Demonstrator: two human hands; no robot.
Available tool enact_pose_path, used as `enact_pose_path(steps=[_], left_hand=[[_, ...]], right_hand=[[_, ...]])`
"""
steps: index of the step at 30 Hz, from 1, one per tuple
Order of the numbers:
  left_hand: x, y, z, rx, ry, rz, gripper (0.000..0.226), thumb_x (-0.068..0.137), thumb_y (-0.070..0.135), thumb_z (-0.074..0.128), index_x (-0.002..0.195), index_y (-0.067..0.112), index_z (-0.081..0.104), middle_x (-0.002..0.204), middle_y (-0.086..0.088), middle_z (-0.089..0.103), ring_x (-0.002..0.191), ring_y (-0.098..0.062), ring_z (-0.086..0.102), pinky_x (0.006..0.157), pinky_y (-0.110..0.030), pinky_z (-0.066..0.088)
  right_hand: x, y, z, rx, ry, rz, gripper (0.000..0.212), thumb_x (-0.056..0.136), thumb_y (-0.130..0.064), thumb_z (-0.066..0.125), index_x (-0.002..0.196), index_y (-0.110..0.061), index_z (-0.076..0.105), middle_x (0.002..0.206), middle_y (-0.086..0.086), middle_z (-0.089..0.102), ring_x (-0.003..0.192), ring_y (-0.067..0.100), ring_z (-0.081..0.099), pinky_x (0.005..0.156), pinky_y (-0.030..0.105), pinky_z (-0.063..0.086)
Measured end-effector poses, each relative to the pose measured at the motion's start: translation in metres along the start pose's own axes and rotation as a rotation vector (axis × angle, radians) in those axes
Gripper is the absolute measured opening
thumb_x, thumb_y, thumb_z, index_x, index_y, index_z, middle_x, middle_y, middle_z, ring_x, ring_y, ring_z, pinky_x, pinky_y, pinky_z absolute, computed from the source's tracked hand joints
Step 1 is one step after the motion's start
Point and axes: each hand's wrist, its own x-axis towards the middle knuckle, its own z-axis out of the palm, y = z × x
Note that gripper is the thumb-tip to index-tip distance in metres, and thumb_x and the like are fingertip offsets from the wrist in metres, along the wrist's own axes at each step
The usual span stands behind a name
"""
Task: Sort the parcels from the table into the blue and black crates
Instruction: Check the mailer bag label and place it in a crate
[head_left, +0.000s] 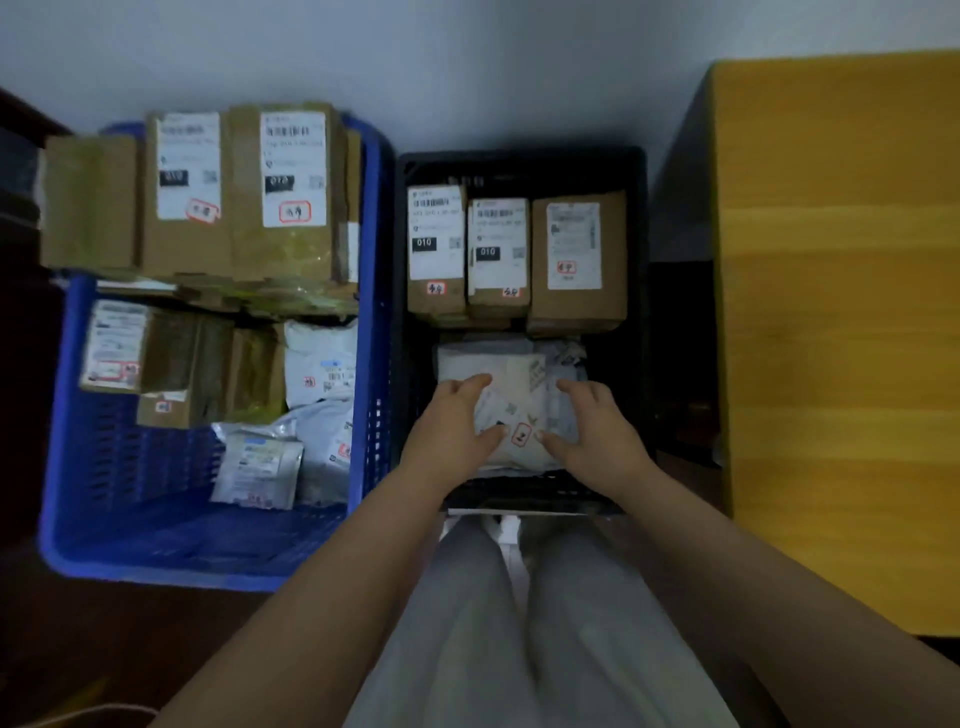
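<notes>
- Far left of the frame: the blue crate (72, 467) is packed pretty full. 3 or so cardboard boxes (239, 192) sit stacked high across its upper part with labels facing up, probably so the stickers stay readable. Below them are more boxes and a few soft mailer bags (260, 467) leaning toward the crate's right wall, likely just dropped wherever there was room.
- Centre of the frame: the black crate (519, 161) sits just beside the blue one, walls nearly touching. 3 brown boxes (498, 254) line its upper half side by side, labels up, which leaves the lower half free for flat stuff.
- Lower half of that black crate: a white soft parcel (514, 400) lies on top of other pale bags. That's the parcel being sorted at this moment, and it looks already down in its spot.
- The left hand (457, 426) rests on the parcel's left edge, fingers spread and fairly straight, thumb against the side. It looks like pressing or squaring up, not a clenched hold.
- The right hand (597, 426) mirrors it on the right edge, fingers loosely spread over the bag. Both sides are covered, probably to seat the floppy thing flat.
- Right of the frame: the yellow wooden table (841, 312) stands well apart from the hands, with no parcels on the part that shows.
</notes>
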Motion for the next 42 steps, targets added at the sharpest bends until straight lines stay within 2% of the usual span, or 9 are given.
enact_pose_path(steps=[4, 7, 12, 17, 19, 22, 28, 34, 42], left_hand=[[-0.029, 0.034, -0.024, 0.085, -0.016, 0.155, 0.067, 0.092, 0.036, 0.063, 0.149, 0.026, 0.03, 0.142, -0.007, 0.036, 0.123, -0.022, 0.047, 0.101, -0.037, 0.044], [-0.043, 0.06, -0.038, 0.125, -0.008, 0.287, 0.066, 0.093, 0.037, 0.062, 0.149, 0.027, 0.029, 0.141, -0.005, 0.037, 0.123, -0.019, 0.045, 0.101, -0.031, 0.042], [-0.064, 0.113, -0.055, 0.122, -0.016, 0.495, 0.063, 0.092, 0.039, 0.062, 0.147, 0.028, 0.034, 0.141, -0.002, 0.038, 0.127, -0.019, 0.044, 0.104, -0.034, 0.042], [-0.082, 0.154, -0.061, 0.257, -0.009, 0.69, 0.063, 0.092, 0.042, 0.061, 0.147, 0.031, 0.034, 0.142, -0.002, 0.038, 0.123, -0.019, 0.048, 0.096, -0.032, 0.043], [-0.089, 0.167, -0.057, 0.29, -0.028, 0.759, 0.063, 0.092, 0.042, 0.061, 0.147, 0.031, 0.034, 0.141, -0.001, 0.039, 0.119, -0.017, 0.05, 0.09, -0.026, 0.04], [-0.096, 0.186, -0.046, 0.333, -0.074, 0.861, 0.064, 0.091, 0.045, 0.061, 0.148, 0.032, 0.033, 0.142, -0.001, 0.039, 0.121, -0.017, 0.049, 0.09, -0.024, 0.038], [-0.115, 0.226, -0.013, 0.386, -0.172, 0.975, 0.064, 0.091, 0.043, 0.061, 0.148, 0.029, 0.034, 0.141, 0.0, 0.039, 0.115, -0.018, 0.053, 0.097, -0.035, 0.046], [-0.128, 0.267, 0.045, 0.399, -0.202, 1.017, 0.065, 0.091, 0.041, 0.063, 0.148, 0.029, 0.033, 0.14, 0.001, 0.037, 0.12, -0.018, 0.05, 0.098, -0.037, 0.046], [-0.159, 0.357, 0.174, 0.389, -0.193, 1.003, 0.066, 0.09, 0.049, 0.061, 0.148, 0.033, 0.033, 0.14, 0.007, 0.036, 0.116, -0.01, 0.051, 0.085, -0.024, 0.042]], right_hand=[[-0.043, -0.02, -0.037, -0.051, 0.097, -0.029, 0.066, 0.093, -0.04, 0.06, 0.147, -0.016, 0.032, 0.146, 0.008, 0.03, 0.129, 0.025, 0.043, 0.1, 0.034, 0.042], [-0.073, -0.033, -0.065, -0.065, 0.219, -0.02, 0.065, 0.095, -0.043, 0.056, 0.149, -0.018, 0.029, 0.148, 0.006, 0.03, 0.13, 0.023, 0.043, 0.099, 0.032, 0.043], [-0.117, -0.052, -0.098, 0.032, 0.379, 0.002, 0.068, 0.095, -0.048, 0.053, 0.15, -0.018, 0.027, 0.15, 0.005, 0.027, 0.129, 0.025, 0.044, 0.101, 0.035, 0.044], [-0.164, -0.049, -0.121, 0.064, 0.537, 0.075, 0.066, 0.095, -0.05, 0.052, 0.148, -0.018, 0.03, 0.147, 0.005, 0.031, 0.126, 0.025, 0.047, 0.096, 0.035, 0.045], [-0.182, -0.042, -0.123, 0.103, 0.584, 0.116, 0.066, 0.095, -0.051, 0.051, 0.148, -0.018, 0.031, 0.149, 0.004, 0.029, 0.128, 0.025, 0.046, 0.097, 0.036, 0.045], [-0.205, -0.031, -0.12, 0.149, 0.629, 0.181, 0.066, 0.095, -0.052, 0.051, 0.148, -0.019, 0.03, 0.15, 0.004, 0.027, 0.127, 0.026, 0.048, 0.097, 0.037, 0.046], [-0.246, 0.002, -0.116, 0.232, 0.715, 0.277, 0.066, 0.095, -0.052, 0.049, 0.149, -0.019, 0.03, 0.151, 0.003, 0.026, 0.127, 0.025, 0.048, 0.1, 0.04, 0.045], [-0.278, 0.059, -0.125, 0.269, 0.79, 0.293, 0.065, 0.094, -0.053, 0.051, 0.147, -0.022, 0.032, 0.148, 0.0, 0.031, 0.122, 0.02, 0.051, 0.098, 0.037, 0.047], [-0.348, 0.187, -0.164, 0.268, 0.829, 0.26, 0.064, 0.095, -0.049, 0.052, 0.15, -0.027, 0.028, 0.15, -0.004, 0.03, 0.118, 0.018, 0.053, 0.094, 0.038, 0.05]])
